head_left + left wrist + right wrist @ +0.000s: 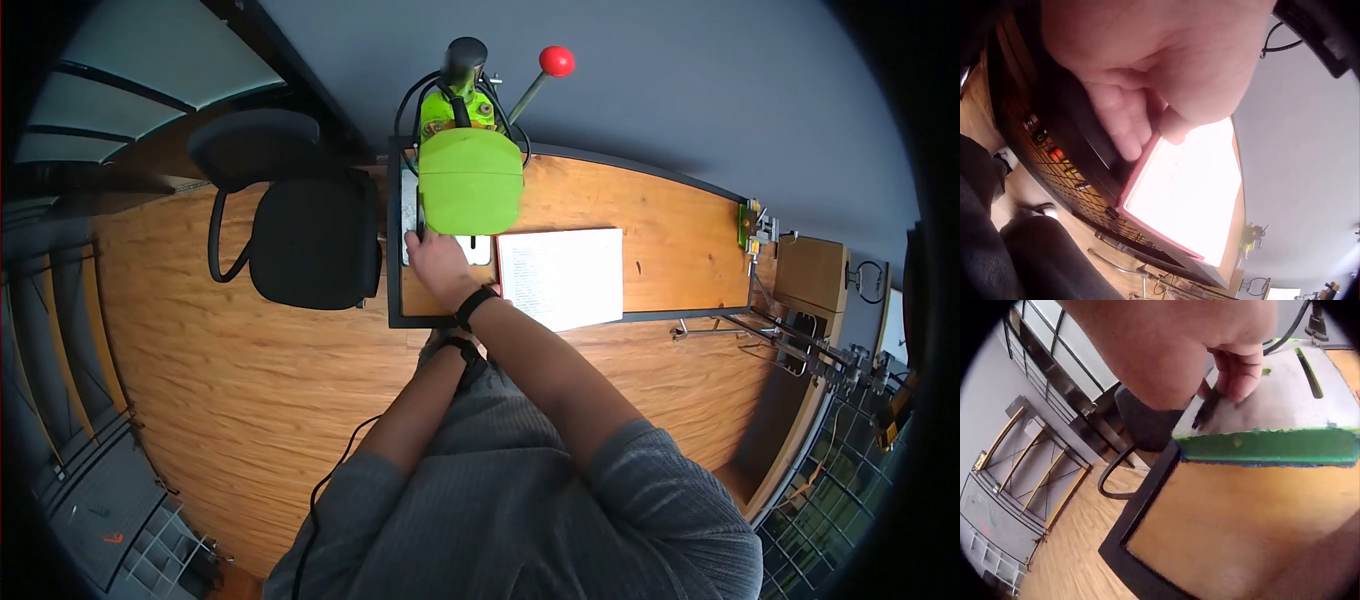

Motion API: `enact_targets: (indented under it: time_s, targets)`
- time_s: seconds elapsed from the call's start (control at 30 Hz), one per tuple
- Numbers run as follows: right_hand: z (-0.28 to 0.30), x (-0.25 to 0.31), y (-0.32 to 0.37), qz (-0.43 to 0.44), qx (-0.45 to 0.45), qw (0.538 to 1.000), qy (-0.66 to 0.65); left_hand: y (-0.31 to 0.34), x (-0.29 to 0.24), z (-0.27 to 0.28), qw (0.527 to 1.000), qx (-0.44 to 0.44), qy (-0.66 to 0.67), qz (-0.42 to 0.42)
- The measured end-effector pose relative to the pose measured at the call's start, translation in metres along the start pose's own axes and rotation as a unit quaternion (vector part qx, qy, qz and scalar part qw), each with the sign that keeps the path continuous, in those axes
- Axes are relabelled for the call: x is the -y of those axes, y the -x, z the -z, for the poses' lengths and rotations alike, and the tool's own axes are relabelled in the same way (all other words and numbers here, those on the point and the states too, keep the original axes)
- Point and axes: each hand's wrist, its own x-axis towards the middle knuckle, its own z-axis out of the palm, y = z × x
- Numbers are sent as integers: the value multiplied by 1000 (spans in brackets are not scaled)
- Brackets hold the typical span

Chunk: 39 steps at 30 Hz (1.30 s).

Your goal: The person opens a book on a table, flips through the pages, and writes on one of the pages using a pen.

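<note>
My right hand (438, 264) is over the metal base of the green machine (470, 185). In the right wrist view the right hand (1204, 356) pinches a small black object (1205, 411), its tip low over the grey base plate (1285, 409). Under my right forearm, the left hand is mostly hidden in the head view. In the left wrist view the left hand (1160, 69) grips the edge of an open book (1179, 187), thumb on the page side and fingers at the red cover. The book (565, 275) lies beside the base.
A black chair (315, 240) stands left of the wooden table (670, 235). The machine's red-knobbed lever (556, 61) rises at the back. A small green clamp-like device (748, 225) is at the table's right end. A black-framed wire grid (1066, 169) hangs below the table edge.
</note>
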Motion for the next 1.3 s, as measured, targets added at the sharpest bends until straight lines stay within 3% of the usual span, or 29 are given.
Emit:
enact_targets:
  time_s: [0.03, 0.1, 0.13, 0.2, 0.23, 0.3, 0.33, 0.37, 0.4, 0.43, 0.47, 0.5, 0.53, 0.67, 0.73, 0.83, 1.0, 1.07, 1.2, 1.3]
  targets:
    - [-2, -1, 0, -2, -1, 1000, -1, -3, 19, -5, 1000, 2, -2, 1]
    - [-2, -5, 0, 17, -3, 1000, 9, -5, 30, -11, 957, -7, 289, 2]
    - [0, -7, 3, 13, -3, 1000, 8, -5, 27, -11, 957, -3, 289, 4]
    - [8, -8, 7, 28, 27, 999, 6, -7, 19, -3, 1000, -7, -14, -10]
    - [20, -6, 14, 22, 27, 999, 4, -5, 25, -3, 1000, -2, -15, -8]
    - [42, -12, 38, 40, 4, 999, -19, -1, 36, -4, 964, -54, 260, -17]
    - [45, -22, 53, 34, 3, 999, -17, 6, 10, -2, 964, -48, 261, -16]
    - [50, -36, 71, 13, 1, 999, -37, 14, -16, 0, 995, -37, 89, -4]
    - [56, -50, 90, -7, 0, 998, -57, 28, -58, 6, 996, -27, -85, 8]
    - [69, -64, 113, -26, -15, 997, -73, 25, -97, 21, 967, -17, -255, 18]
    - [84, -77, 136, -45, -32, 994, -90, 24, -78, 13, 991, -76, -105, 12]
    - [93, -94, 158, -58, -55, 988, -133, 18, -63, 10, 998, -52, -37, 30]
    - [100, -110, 178, -69, -79, 979, -175, 14, -54, 9, 998, -28, 32, 47]
    - [80, -163, 236, -267, -146, 880, -365, 17, -79, 14, 989, -7, 101, 107]
    - [65, -166, 237, -270, -224, 813, -465, 18, -91, 13, 990, -31, 77, 111]
    - [49, -165, 225, -261, -208, 786, -520, 17, -97, 10, 991, -69, 38, 107]
    - [27, -149, 201, -202, -213, 783, -548, 20, -99, 11, 991, -72, 41, 109]
    - [22, -148, 196, -154, -225, 794, -544, 19, -94, 12, 985, -57, 105, 123]
    - [30, -146, 192, -137, -174, 869, -443, 20, -104, 14, 986, -51, 88, 134]
    - [35, -142, 181, -139, -167, 866, -451, 20, -102, 15, 986, -27, 90, 140]
